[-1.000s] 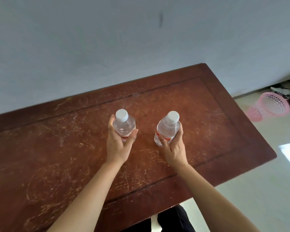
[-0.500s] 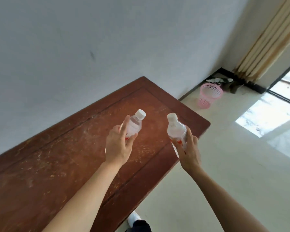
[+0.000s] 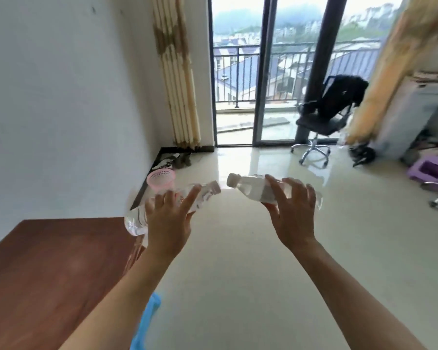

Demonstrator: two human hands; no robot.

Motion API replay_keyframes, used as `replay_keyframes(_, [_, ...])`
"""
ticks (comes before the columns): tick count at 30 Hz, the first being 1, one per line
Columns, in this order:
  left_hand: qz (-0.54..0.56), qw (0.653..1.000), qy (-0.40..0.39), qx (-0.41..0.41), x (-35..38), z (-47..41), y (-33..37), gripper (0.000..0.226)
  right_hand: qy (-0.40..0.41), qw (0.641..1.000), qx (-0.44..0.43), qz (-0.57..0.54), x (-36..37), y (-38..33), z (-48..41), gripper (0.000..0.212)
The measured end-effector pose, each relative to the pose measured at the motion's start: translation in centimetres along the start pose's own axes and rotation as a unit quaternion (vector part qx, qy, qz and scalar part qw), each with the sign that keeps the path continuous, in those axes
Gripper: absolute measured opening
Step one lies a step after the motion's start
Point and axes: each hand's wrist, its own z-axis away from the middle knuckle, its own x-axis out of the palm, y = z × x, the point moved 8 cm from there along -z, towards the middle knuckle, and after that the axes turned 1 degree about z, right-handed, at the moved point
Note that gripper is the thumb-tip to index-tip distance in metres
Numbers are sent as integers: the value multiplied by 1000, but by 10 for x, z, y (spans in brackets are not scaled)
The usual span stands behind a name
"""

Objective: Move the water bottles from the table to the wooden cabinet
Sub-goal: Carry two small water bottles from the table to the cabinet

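Note:
My left hand [image 3: 168, 223] grips a clear water bottle [image 3: 202, 195] with a white cap, tilted so the cap points up and right. My right hand [image 3: 292, 215] holds a second clear bottle [image 3: 250, 189] almost on its side, cap pointing left. Both bottles are in the air over the pale tiled floor, their caps close together. The brown wooden table [image 3: 48, 269] lies at the lower left, with its end just under my left wrist. No wooden cabinet shows in this view.
A pink mesh basket [image 3: 161, 179] stands by the white wall on the left. Ahead are glass balcony doors [image 3: 271, 72] and a black office chair [image 3: 324, 117]. A purple box [image 3: 430, 170] and clutter sit at the right. Something blue [image 3: 147, 322] lies under my left forearm.
I have turned right, away from the table, carrying both bottles off it. The bottles have tipped from upright to nearly lying flat. The balcony doors and chair have come into view.

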Motion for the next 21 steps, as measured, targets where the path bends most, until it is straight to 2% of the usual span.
replay_keyframes(4, [76,991,21,107,23,-41,131,83,40,991,55,115,-73,112,24,73])
replay_keyframes(7, [115,982,22,147,42,-74,200,76,41,981,88,169,-118,174,45,68])
replay_keyframes(12, [209,943,14,259,81,-126,392,73,32,933,184,308,-220,304,95,64])
replay_keyframes(18, [358,859,-22,365,89,-141,613,83,3,853,261,451,-341,407,148,70])
replay_keyframes(21, [420,793,-44,439,71,-114,742,85,-19,783,334,524,-419,429,205,72])
